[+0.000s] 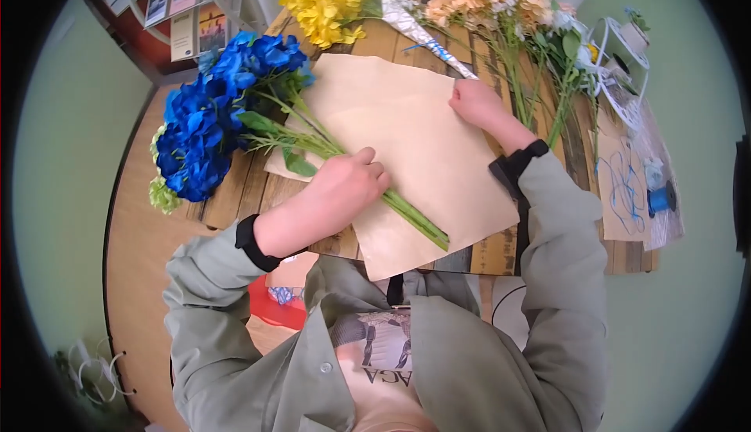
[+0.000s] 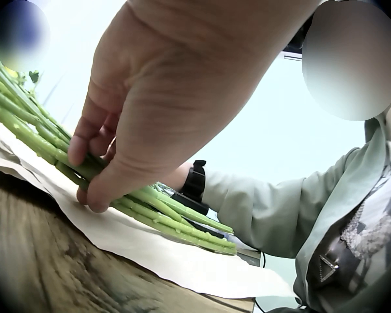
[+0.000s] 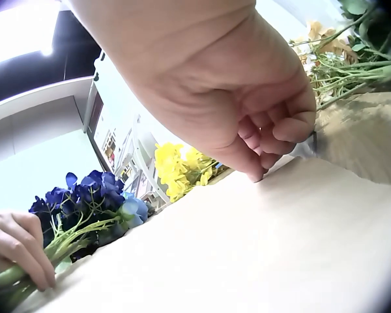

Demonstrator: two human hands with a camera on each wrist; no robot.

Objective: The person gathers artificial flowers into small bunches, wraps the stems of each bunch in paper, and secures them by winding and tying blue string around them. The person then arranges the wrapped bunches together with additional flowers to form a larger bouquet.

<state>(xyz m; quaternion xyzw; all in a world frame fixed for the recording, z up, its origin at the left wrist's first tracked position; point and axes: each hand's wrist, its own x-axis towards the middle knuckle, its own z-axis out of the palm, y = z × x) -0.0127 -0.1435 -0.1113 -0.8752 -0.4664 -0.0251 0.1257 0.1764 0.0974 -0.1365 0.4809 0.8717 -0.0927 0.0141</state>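
My left hand (image 1: 348, 185) grips the green stems (image 1: 415, 217) of a bunch of blue artificial hydrangeas (image 1: 203, 131). The blooms point to the far left and the cut ends toward the near right, slanting over a sheet of tan wrapping paper (image 1: 438, 142). In the left wrist view, thumb and fingers close round the stems (image 2: 163, 218) just over the paper. At the sheet's far right edge, my right hand (image 1: 479, 107) pinches the paper, its other fingers curled in, as the right wrist view shows beside the paper (image 3: 247, 241).
Yellow flowers (image 1: 321, 5) and a silvery wrapped stem bundle (image 1: 418, 29) lie at the back. Peach flowers (image 1: 489, 5) with long stems are back right. A white wire rack (image 1: 622, 80) and a blue ribbon spool (image 1: 662, 199) stand at the right. The wooden table (image 1: 489, 252) ends near my body.
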